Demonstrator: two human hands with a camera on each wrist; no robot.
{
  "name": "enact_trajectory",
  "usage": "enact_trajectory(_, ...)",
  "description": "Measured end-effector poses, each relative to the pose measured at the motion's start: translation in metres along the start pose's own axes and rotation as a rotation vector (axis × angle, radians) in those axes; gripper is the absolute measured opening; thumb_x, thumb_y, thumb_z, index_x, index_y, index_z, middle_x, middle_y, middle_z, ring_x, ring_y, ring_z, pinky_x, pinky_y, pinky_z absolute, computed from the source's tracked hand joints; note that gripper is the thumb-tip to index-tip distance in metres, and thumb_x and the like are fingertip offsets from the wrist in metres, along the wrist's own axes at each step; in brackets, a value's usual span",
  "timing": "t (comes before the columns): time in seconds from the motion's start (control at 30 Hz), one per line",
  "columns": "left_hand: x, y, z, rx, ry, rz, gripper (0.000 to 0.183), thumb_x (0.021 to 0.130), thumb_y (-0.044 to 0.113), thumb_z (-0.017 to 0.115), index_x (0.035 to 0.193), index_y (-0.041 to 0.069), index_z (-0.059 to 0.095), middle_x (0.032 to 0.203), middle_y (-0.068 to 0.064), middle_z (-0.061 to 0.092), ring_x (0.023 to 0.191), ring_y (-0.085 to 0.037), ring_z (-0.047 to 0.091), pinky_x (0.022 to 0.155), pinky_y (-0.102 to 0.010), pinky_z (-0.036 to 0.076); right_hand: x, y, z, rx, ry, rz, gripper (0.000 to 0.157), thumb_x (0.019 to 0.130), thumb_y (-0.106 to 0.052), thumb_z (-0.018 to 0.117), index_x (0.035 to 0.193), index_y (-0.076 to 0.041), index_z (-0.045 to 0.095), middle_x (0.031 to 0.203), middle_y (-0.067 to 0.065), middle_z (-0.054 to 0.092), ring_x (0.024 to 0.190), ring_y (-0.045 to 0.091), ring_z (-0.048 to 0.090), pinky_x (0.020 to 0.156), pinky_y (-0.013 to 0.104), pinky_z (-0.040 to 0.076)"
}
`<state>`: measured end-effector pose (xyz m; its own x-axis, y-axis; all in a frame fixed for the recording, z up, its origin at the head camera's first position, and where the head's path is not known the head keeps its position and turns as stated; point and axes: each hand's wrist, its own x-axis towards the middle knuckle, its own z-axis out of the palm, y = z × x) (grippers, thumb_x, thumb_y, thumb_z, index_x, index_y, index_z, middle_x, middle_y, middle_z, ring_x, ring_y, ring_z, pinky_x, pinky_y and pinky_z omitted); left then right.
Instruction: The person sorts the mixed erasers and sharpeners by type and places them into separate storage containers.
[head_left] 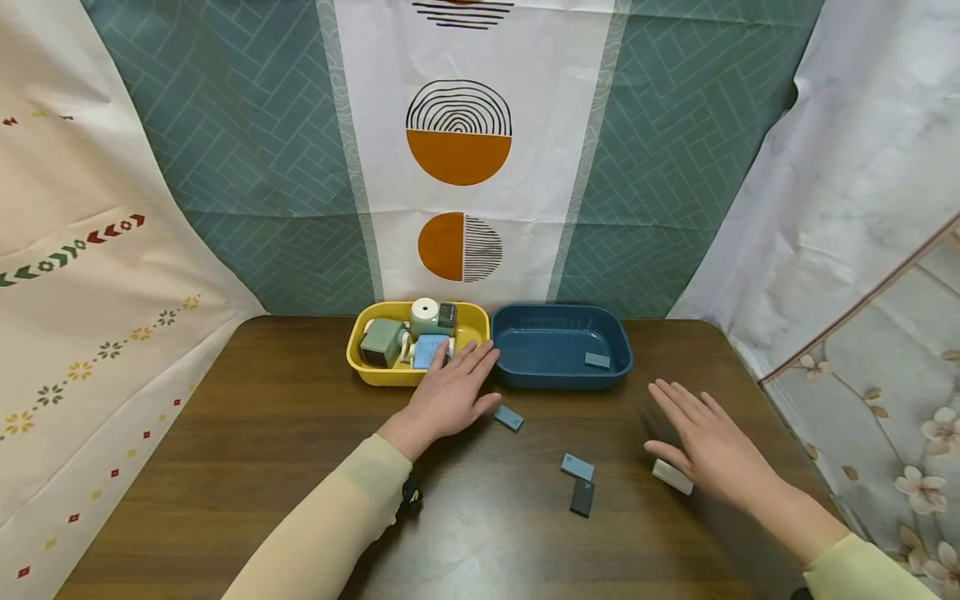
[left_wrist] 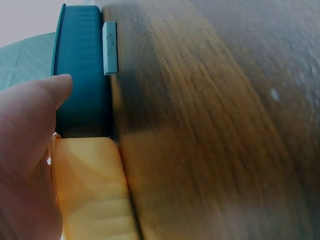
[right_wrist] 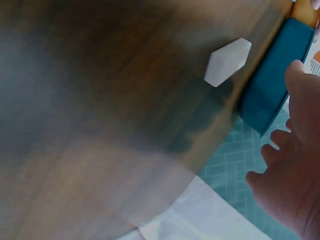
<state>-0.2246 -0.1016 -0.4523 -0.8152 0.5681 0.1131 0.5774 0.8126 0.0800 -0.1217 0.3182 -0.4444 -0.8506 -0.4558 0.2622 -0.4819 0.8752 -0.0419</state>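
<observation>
My left hand (head_left: 448,395), fingers extended, is over the front right edge of a yellow bin (head_left: 362,367); whether it touches the rim I cannot tell. Inside the bin sit a green boxy piece (head_left: 383,340), a green-and-white piece (head_left: 427,317) and a light blue piece (head_left: 426,350). Just beyond the left thumb a small blue-grey block (head_left: 508,417) lies on the table. My right hand (head_left: 712,446) hovers with straight fingers, holding nothing, beside and partly over a white block (head_left: 672,477). That white block (right_wrist: 228,62) shows whole in the right wrist view.
A dark blue bin (head_left: 558,379) stands against the yellow one, with a small grey-blue block (head_left: 597,360) inside. Nearer on the wooden table (head_left: 300,450) lie a blue block (head_left: 577,467) and a black block (head_left: 582,497), end to end. Patterned cloth (head_left: 645,167) hangs behind.
</observation>
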Motion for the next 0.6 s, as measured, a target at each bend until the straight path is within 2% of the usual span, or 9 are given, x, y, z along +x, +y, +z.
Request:
enact_trajectory(0.33, 0.001, 0.000, 0.002, 0.004, 0.012, -0.001, 0.075, 0.114, 0.054, 0.057, 0.175, 0.015, 0.035, 0.181, -0.005, 0.028, 0.167, -0.032, 0.027, 0.134, -0.065, 0.007, -0.022, 0.001, 0.003, 0.002, 0.016, -0.002, 0.091, 0.099, -0.047, 0.081, 0.169, -0.004, 0.043, 0.168, 0.021, 0.049, 0.150, 0.045, 0.049, 0.136, 0.049, 0.009)
enact_trajectory(0.6, 0.002, 0.000, 0.003, 0.001, 0.001, -0.005, 0.076, 0.114, 0.056, 0.054, 0.175, 0.016, 0.033, 0.182, -0.003, 0.026, 0.168, -0.029, 0.024, 0.134, -0.064, 0.006, -0.033, 0.000, 0.006, -0.001, 0.019, 0.016, 0.086, 0.100, -0.048, 0.080, 0.165, -0.002, 0.048, 0.167, 0.022, 0.049, 0.155, 0.040, 0.045, 0.137, 0.047, 0.006)
